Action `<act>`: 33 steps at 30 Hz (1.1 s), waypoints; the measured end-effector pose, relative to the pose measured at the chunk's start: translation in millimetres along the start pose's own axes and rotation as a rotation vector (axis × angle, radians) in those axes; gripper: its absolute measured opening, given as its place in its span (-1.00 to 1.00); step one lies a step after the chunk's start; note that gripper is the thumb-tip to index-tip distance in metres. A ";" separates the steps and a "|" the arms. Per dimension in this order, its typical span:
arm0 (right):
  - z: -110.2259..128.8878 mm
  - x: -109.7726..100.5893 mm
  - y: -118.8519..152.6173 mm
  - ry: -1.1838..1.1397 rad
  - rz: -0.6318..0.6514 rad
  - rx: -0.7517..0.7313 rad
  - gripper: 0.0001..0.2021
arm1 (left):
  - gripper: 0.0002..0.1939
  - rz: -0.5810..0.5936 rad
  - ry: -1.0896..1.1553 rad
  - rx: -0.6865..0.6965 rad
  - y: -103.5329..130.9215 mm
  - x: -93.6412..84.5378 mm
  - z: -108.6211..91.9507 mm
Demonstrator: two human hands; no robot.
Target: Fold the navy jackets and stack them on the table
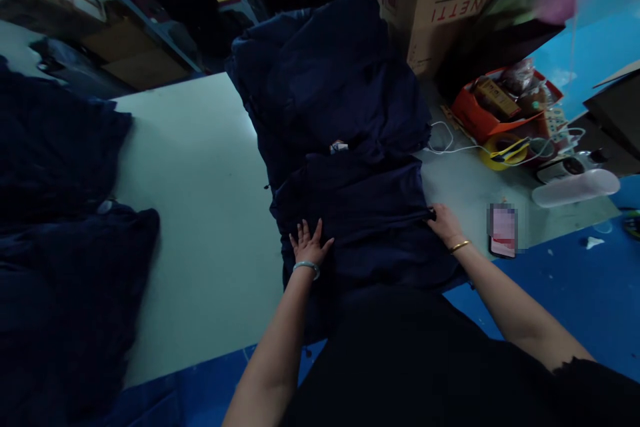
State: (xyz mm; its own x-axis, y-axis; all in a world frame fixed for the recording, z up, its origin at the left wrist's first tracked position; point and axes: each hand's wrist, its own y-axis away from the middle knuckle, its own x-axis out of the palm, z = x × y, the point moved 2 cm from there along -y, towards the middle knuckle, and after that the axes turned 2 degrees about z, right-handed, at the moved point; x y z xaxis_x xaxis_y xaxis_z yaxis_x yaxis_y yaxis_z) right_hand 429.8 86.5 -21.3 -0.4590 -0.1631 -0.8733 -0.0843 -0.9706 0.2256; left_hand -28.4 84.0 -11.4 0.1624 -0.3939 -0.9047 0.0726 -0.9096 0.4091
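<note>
A dark navy garment (360, 207) lies spread across the table (200, 213) in front of me, against a larger pile of navy cloth (325, 80) behind it. A small white label (339, 147) shows where the two meet. My left hand (309, 245) rests flat on the garment's left part, fingers spread. At the garment's right edge, my right hand (445, 223) has its fingers closed on the dark fabric.
More navy garments (65, 267) are piled at the left. On the right are a phone (503, 230), a clear bottle (575, 188), yellow tape (505, 150), a white cable and an orange box (480, 113). Cardboard cartons (450, 0) stand at the back.
</note>
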 end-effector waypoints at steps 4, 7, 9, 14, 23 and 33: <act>-2.4 -12.1 0.3 -0.088 0.068 -0.076 -0.65 | -0.14 0.002 -0.004 -0.012 1.2 1.9 1.5; 0.8 -22.3 3.1 0.019 0.058 0.108 -0.75 | -0.14 0.027 0.008 -0.024 -2.7 0.5 -0.5; 4.3 -26.4 6.8 0.112 0.060 0.235 -0.76 | -0.14 0.031 0.018 -0.020 -4.8 -2.4 -2.7; -2.6 -31.5 24.1 0.158 0.232 0.362 -0.50 | -0.21 -0.058 0.083 0.008 9.2 -7.8 2.0; -39.6 -31.0 84.5 -0.176 0.279 0.218 -0.45 | -0.05 -0.147 0.288 -0.271 145.6 52.9 53.2; -56.8 -27.0 123.6 -0.596 0.444 0.398 -0.44 | -0.31 0.131 0.667 -0.569 202.9 57.2 95.1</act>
State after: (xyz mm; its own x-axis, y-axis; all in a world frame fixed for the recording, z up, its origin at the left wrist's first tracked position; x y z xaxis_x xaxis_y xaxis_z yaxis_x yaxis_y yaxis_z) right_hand 482.0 -39.0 5.6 -0.9040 -0.2851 -0.3186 -0.0400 -0.6855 0.7270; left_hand -97.9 -135.7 8.6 0.7309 -0.1698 -0.6610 0.4627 -0.5886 0.6629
